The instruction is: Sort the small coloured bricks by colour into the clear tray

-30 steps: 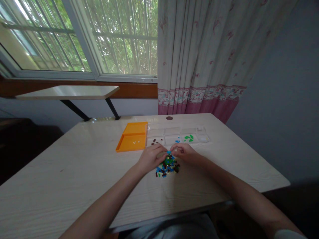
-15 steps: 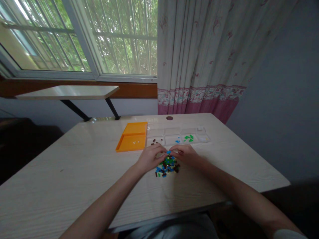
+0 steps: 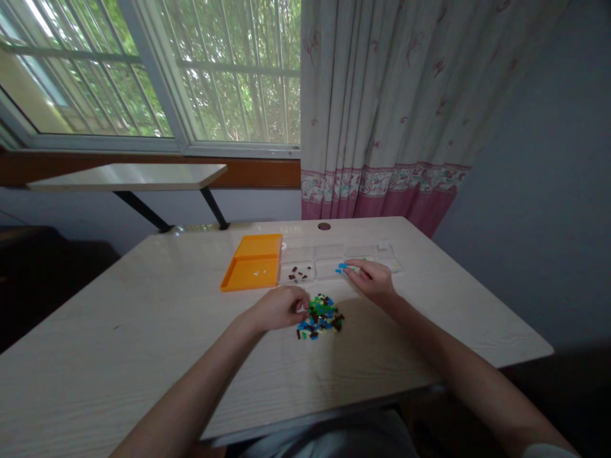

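Pile: small coloured bricks (image 3: 321, 315) heaped on the counter (image 3: 143, 331); heap has not moved in the last second.
Left hand (image 3: 279, 307): drawn back slightly, now touching the pile's left edge. Grip curled, fingers pressed together; cannot tell if it pinches a brick.
Right hand (image 3: 375, 280): has left the pile and reached forward over the clear tray (image 3: 329, 251). Grip stretched flat, fingers together; no brick visible in it.
Reading: hands have parted; probably a brick going from pile to tray.
Tray: brown bricks (image 3: 299, 274) near-left, blue bricks (image 3: 340, 268) beside the fingertips; green ones now covered.
Orange lid (image 3: 252, 261): against the tray's left side.
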The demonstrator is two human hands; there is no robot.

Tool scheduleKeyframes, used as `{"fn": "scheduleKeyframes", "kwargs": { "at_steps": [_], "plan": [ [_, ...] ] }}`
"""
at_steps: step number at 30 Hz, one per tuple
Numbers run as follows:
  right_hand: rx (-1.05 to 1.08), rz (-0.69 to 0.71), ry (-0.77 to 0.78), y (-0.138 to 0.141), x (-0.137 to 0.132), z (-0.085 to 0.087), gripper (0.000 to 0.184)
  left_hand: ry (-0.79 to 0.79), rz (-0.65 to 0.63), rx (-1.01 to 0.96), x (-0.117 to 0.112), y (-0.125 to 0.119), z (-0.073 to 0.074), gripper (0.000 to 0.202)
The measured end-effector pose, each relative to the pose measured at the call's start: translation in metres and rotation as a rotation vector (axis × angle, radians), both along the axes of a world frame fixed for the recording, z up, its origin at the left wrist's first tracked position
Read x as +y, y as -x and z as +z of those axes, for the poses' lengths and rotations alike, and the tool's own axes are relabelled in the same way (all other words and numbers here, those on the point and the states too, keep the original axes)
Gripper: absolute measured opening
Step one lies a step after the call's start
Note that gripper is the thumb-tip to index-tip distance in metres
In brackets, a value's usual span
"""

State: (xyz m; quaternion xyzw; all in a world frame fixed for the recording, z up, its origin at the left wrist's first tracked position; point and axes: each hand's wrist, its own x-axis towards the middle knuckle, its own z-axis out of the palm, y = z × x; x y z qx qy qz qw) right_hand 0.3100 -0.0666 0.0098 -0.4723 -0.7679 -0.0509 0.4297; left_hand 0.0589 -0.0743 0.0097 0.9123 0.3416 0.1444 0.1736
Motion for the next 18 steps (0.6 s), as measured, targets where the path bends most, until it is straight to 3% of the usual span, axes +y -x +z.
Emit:
{"fn": "scheduleKeyframes", "kwargs": {
  "at_steps": [4,10,14,18],
  "plan": [
    [0.03,0.017,0.011,0.0,0.002,0.0,0.03,0.008,-0.006,0.05,0.001,-0.001,-0.003,0.008],
    [0.048,-0.109,0.203,-0.002,0.019,-0.009,0.028,0.055,-0.015,0.048,0.001,-0.002,-0.003,0.007],
    [0.062,-0.184,0.243,-0.003,0.03,-0.015,0.031,0.104,0.023,-0.099,0.0,-0.005,0.002,0.006],
    [0.046,-0.162,0.252,-0.003,0.027,-0.015,0.031,0.239,0.155,-0.318,0.002,-0.009,-0.002,0.017]
  ]
}}
